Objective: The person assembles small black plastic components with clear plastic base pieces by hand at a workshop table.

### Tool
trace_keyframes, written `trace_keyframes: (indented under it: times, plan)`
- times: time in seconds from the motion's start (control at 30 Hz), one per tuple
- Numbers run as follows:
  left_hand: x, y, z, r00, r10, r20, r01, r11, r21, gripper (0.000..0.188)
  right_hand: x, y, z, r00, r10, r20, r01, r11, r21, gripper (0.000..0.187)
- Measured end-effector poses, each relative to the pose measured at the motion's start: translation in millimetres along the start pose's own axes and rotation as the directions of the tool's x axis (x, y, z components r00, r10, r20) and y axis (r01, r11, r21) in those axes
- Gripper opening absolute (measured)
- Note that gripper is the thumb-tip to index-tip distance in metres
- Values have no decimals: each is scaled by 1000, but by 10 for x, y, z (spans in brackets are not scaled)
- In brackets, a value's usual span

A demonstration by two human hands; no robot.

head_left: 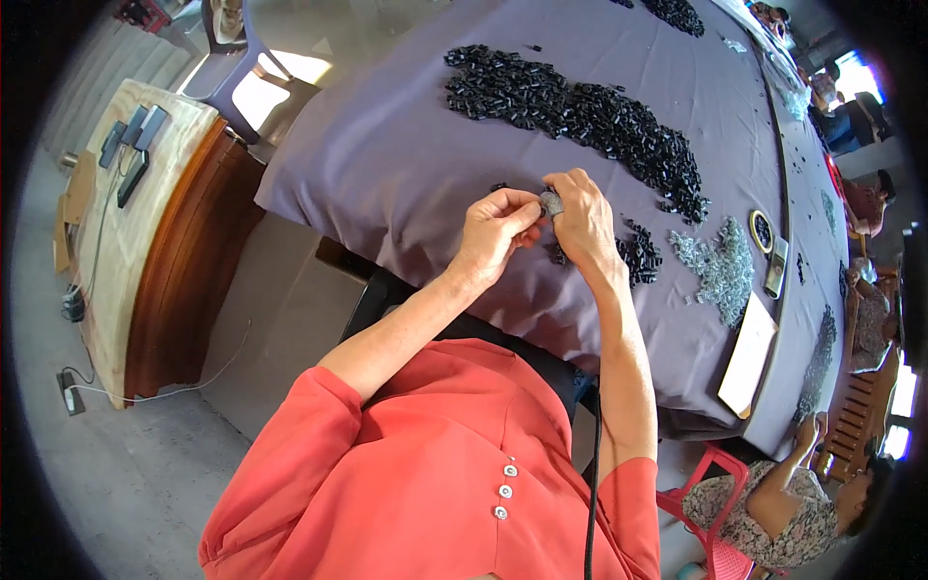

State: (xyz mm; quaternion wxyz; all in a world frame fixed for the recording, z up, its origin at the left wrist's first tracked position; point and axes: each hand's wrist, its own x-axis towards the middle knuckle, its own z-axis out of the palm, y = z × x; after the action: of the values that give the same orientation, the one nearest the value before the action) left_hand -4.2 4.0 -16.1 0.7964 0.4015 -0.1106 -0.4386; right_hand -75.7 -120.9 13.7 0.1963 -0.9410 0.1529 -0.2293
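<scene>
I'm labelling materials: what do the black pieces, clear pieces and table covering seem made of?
Black pieces: probably glossy plastic, given small highlights; rubber possible. Clear pieces: likely plastic, translucent and glinting; glass possible. Table covering: apparently smooth fabric, draping in soft folds.

On the grey cloth-covered surface [367, 159], a long heap of small black tubular pieces [585, 114] lies beyond the bare hands [586, 227], a small-pieced clear heap [727, 275] right of them, a flat white card [749, 356] nearer.

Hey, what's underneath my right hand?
On both sides of your right hand, small black pieces lie on the purple-grey cloth. What lies directly beneath is covered by hand and wrist, so I can't tell whether the pieces continue there.
</scene>
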Motion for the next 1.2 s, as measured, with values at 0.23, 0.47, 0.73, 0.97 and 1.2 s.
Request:
trace_keyframes:
  times: [0.23, 0.47, 0.73, 0.97, 1.2]
  plan:
    - [-14, 31, -22, 1000, -21, 21, 21, 999, 25, 8, 92, 27, 135, 998, -2, 59, 10, 988, -151, 19]
    - [-17, 0, -14, 997, -60, 50, 57, 997, 55, 10, -224, -63, -179, 942, 312, -124, -248, 895, 371, 26]
    - [-137, -94, 242, 978, -136, 160, 118, 986, 116, 10, -725, -51, -370, 875, 466, 133, -372, 471, 800, 23]
    - [-171, -223, 337, 966, -138, 217, 97, 977, 188, 9, -938, 12, -346, 837, 516, 182, -372, 291, 882, 14]
    - [-207, -220, 331, 970, -131, 205, 86, 973, 215, 7, -967, 7, -337, 829, 518, 209, -363, 217, 906, 10]
